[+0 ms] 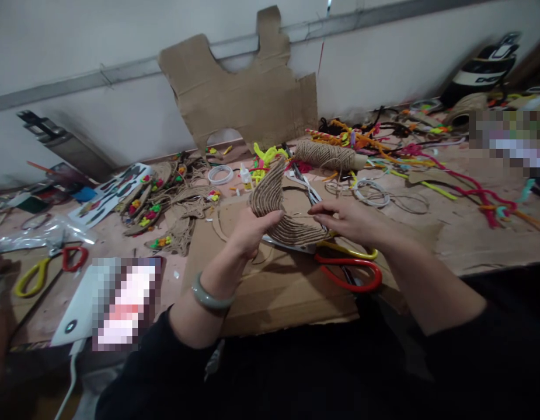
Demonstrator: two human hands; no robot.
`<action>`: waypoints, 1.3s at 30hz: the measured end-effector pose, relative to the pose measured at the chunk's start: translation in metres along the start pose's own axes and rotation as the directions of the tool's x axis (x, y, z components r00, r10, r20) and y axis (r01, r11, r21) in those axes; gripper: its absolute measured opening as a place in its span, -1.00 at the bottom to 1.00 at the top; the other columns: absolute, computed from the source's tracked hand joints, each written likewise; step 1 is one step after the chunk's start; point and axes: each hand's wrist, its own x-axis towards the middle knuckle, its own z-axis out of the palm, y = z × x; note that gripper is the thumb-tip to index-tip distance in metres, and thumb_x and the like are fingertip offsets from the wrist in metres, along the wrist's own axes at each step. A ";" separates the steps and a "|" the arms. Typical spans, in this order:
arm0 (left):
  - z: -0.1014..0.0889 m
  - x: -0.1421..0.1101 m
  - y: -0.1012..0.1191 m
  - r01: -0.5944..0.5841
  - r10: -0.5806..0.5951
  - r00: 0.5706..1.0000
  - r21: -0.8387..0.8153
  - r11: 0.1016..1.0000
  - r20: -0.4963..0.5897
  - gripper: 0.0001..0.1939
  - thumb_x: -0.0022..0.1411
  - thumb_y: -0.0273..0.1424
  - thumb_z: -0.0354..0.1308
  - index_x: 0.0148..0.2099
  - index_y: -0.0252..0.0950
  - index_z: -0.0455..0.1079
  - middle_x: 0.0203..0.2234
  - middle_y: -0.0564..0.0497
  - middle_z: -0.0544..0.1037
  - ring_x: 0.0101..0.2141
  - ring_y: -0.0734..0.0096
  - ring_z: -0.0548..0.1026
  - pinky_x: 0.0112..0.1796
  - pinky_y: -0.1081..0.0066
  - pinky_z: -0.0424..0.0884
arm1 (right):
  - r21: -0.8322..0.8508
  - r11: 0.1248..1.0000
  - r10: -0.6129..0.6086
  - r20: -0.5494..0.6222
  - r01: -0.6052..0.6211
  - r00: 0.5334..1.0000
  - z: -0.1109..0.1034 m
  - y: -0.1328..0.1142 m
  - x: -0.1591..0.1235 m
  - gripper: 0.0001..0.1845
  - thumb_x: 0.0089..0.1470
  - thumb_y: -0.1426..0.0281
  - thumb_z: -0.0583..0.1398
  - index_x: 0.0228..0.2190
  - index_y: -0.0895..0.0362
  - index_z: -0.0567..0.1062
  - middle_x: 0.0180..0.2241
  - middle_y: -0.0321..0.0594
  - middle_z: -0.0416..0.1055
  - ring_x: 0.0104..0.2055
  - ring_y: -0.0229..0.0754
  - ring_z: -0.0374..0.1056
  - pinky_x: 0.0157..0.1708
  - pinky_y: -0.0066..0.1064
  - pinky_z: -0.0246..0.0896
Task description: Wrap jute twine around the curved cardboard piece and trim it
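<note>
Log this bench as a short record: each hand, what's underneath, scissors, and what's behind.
Left hand: holds curved twine piece
Right hand: beside that piece's right end; grip unclear
Underneath: cardboard sheet
Scissors: red-and-yellow pair near right hand; second pair at far left
Behind: twine spool, upright cut-out cardboard

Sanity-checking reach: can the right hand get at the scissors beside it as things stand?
Probably yes: the right hand is close to the scissors, and nothing seems to cover their red handle. It looks busy at the twine piece, though.
</note>
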 end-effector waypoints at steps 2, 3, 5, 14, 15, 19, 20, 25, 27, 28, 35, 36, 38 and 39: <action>-0.001 0.000 -0.001 0.003 -0.003 1.000 0.019 1.000 0.030 -0.77 -0.22 -0.43 0.41 -0.42 -0.34 0.51 -0.52 0.04 0.54 -0.49 0.46 0.46 -0.40 0.42 0.41 | 0.052 0.999 0.010 0.053 -0.013 0.999 0.005 -0.004 0.003 -0.74 0.10 0.40 0.10 -0.27 0.07 0.59 -0.27 -0.22 0.59 -0.24 -0.18 0.46 -0.22 -0.38 0.31; -0.002 0.001 -0.001 0.004 -0.006 0.999 0.027 1.000 0.046 -0.77 -0.22 -0.42 0.41 -0.42 -0.34 0.51 -0.52 0.04 0.54 -0.49 0.46 0.46 -0.40 0.42 0.41 | 0.090 0.996 0.012 0.064 -0.017 0.998 0.006 -0.007 0.004 -0.73 0.12 0.39 0.08 -0.26 0.07 0.58 -0.26 -0.22 0.58 -0.22 -0.18 0.46 -0.21 -0.38 0.31; -0.002 0.001 -0.002 0.001 -0.003 0.998 0.037 0.999 0.068 -0.77 -0.20 -0.40 0.41 -0.41 -0.33 0.52 -0.52 0.04 0.54 -0.49 0.45 0.45 -0.40 0.42 0.40 | 0.164 0.986 -0.001 0.071 -0.010 0.998 0.008 -0.013 0.007 -0.73 0.16 0.34 0.06 -0.29 0.08 0.56 -0.25 -0.21 0.57 -0.19 -0.17 0.45 -0.19 -0.37 0.30; -0.003 0.001 0.000 -0.015 0.011 0.998 0.082 0.996 0.054 -0.81 -0.18 -0.42 0.40 -0.43 -0.33 0.52 -0.52 0.01 0.54 -0.48 0.41 0.45 -0.37 0.37 0.40 | 0.290 0.955 -0.078 0.020 0.069 0.997 0.020 -0.022 0.014 -0.81 0.06 0.38 0.10 -0.38 0.11 0.53 -0.39 -0.26 0.51 -0.36 -0.24 0.37 -0.36 -0.44 0.23; -0.003 0.002 -0.001 -0.029 0.025 0.999 0.094 0.995 0.048 -0.81 -0.18 -0.42 0.40 -0.43 -0.33 0.52 -0.52 0.01 0.53 -0.48 0.40 0.45 -0.36 0.37 0.40 | 0.282 0.956 -0.089 0.013 0.082 0.996 0.021 -0.022 0.015 -0.82 0.05 0.38 0.11 -0.39 0.11 0.53 -0.40 -0.27 0.50 -0.37 -0.25 0.36 -0.36 -0.44 0.22; -0.003 0.002 -0.001 -0.070 0.068 0.997 0.137 0.988 0.021 -0.82 -0.17 -0.42 0.40 -0.43 -0.31 0.52 -0.53 0.03 0.52 -0.45 0.39 0.45 -0.35 0.38 0.40 | 0.271 0.959 -0.083 -0.006 0.081 0.997 0.021 -0.024 0.015 -0.85 0.03 0.38 0.13 -0.42 0.12 0.52 -0.43 -0.27 0.50 -0.40 -0.27 0.34 -0.39 -0.45 0.21; -0.003 0.002 -0.001 -0.075 0.074 0.997 0.144 0.987 0.014 -0.82 -0.17 -0.42 0.39 -0.43 -0.31 0.52 -0.53 0.03 0.52 -0.45 0.40 0.45 -0.35 0.38 0.40 | 0.275 0.959 -0.077 0.000 0.074 0.997 0.021 -0.024 0.016 -0.85 0.03 0.39 0.14 -0.42 0.12 0.52 -0.44 -0.27 0.49 -0.41 -0.27 0.34 -0.40 -0.46 0.21; -0.002 0.001 -0.002 -0.083 0.082 0.997 0.130 0.988 0.012 -0.80 -0.17 -0.39 0.39 -0.42 -0.32 0.52 -0.52 0.03 0.53 -0.46 0.40 0.46 -0.36 0.38 0.42 | 0.285 0.956 -0.067 0.006 0.063 0.998 0.021 -0.027 0.016 -0.87 0.01 0.43 0.14 -0.43 0.13 0.52 -0.45 -0.27 0.49 -0.41 -0.28 0.35 -0.39 -0.46 0.22; -0.002 0.002 -0.003 -0.080 0.079 0.997 0.111 0.991 0.011 -0.79 -0.17 -0.38 0.40 -0.41 -0.32 0.52 -0.52 0.02 0.54 -0.45 0.37 0.48 -0.35 0.36 0.44 | 0.276 0.959 -0.063 -0.007 0.062 0.998 0.023 -0.027 0.016 -0.87 0.01 0.45 0.14 -0.42 0.13 0.52 -0.44 -0.27 0.49 -0.41 -0.27 0.35 -0.37 -0.45 0.22; -0.002 0.002 -0.003 -0.080 0.080 0.997 0.103 0.991 0.009 -0.78 -0.18 -0.38 0.41 -0.40 -0.31 0.52 -0.52 0.02 0.55 -0.44 0.35 0.49 -0.35 0.36 0.44 | 0.271 0.961 -0.058 -0.014 0.060 0.998 0.024 -0.027 0.016 -0.87 0.01 0.46 0.14 -0.42 0.13 0.52 -0.45 -0.28 0.48 -0.41 -0.27 0.35 -0.37 -0.45 0.22; 0.000 0.001 0.000 -0.086 0.087 0.996 0.122 0.989 0.000 -0.79 -0.20 -0.40 0.40 -0.43 -0.34 0.51 -0.52 0.02 0.55 -0.44 0.37 0.49 -0.34 0.37 0.44 | 0.324 0.946 0.008 -0.022 0.000 1.000 0.027 -0.029 0.017 -0.88 0.04 0.40 0.16 -0.35 0.15 0.48 -0.41 -0.24 0.47 -0.38 -0.25 0.34 -0.37 -0.44 0.22; 0.001 0.000 0.001 -0.084 0.084 0.996 0.124 0.989 0.006 -0.78 -0.20 -0.39 0.39 -0.43 -0.35 0.50 -0.52 0.02 0.54 -0.44 0.38 0.48 -0.33 0.37 0.44 | 0.334 0.942 0.018 -0.024 -0.009 1.000 0.027 -0.029 0.017 -0.85 0.07 0.37 0.15 -0.33 0.16 0.48 -0.39 -0.23 0.48 -0.37 -0.25 0.34 -0.37 -0.44 0.22; 0.003 -0.001 0.002 -0.083 0.081 0.997 0.118 0.990 0.021 -0.77 -0.21 -0.39 0.39 -0.43 -0.35 0.49 -0.52 0.03 0.53 -0.44 0.39 0.47 -0.33 0.37 0.43 | 0.327 0.945 0.026 -0.008 -0.022 1.000 0.028 -0.028 0.018 -0.80 0.11 0.32 0.11 -0.35 0.16 0.48 -0.41 -0.23 0.46 -0.38 -0.24 0.32 -0.39 -0.43 0.19; 0.003 -0.002 0.003 -0.084 0.082 0.996 0.114 0.990 0.026 -0.77 -0.21 -0.39 0.39 -0.43 -0.35 0.49 -0.53 0.04 0.52 -0.45 0.39 0.47 -0.33 0.37 0.43 | 0.313 0.949 0.024 0.004 -0.024 1.000 0.028 -0.028 0.019 -0.78 0.12 0.31 0.09 -0.40 0.16 0.48 -0.45 -0.25 0.43 -0.40 -0.25 0.30 -0.41 -0.43 0.16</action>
